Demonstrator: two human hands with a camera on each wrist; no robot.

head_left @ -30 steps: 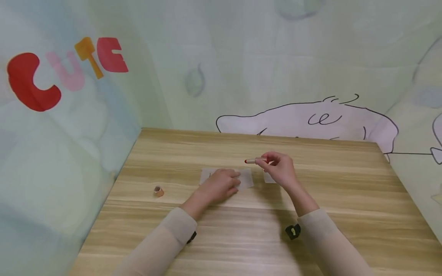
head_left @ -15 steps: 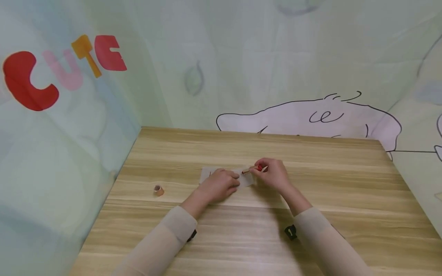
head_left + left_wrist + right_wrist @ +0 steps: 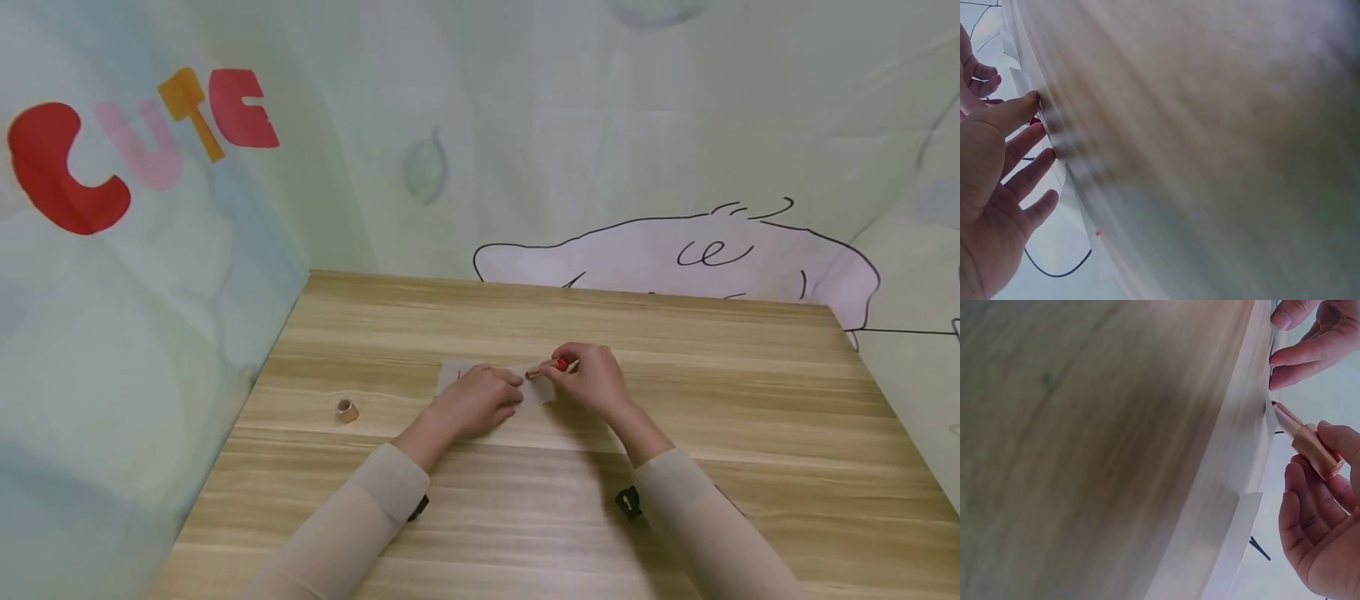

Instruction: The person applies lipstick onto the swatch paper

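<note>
My right hand (image 3: 596, 379) pinches a gold lipstick (image 3: 1313, 450) between thumb and fingers, its dark red tip angled down to the left. That tip meets or nearly meets a white sheet of paper (image 3: 542, 394); exact contact is hard to tell. On the same paper rests my left hand (image 3: 478, 402), fingertips pressed down and fingers fairly straight, covering the sheet's middle. A small red mark (image 3: 459, 375) shows on the paper left of that hand. The lipstick's cap (image 3: 347, 411) stands on the table to the left, its hollow end upward.
The wood-grain table (image 3: 480, 533) reaches back to a printed cloth wall (image 3: 360, 167). Another white paper (image 3: 1232, 550) lies close below the right hand in the right wrist view. A dark wrist device (image 3: 628, 502) hangs at the right cuff.
The right hand has moved left and nearer, bringing the lipstick tip down to the paper beside the left fingers. Over the last half second it hardly moves. The left hand stays put.
</note>
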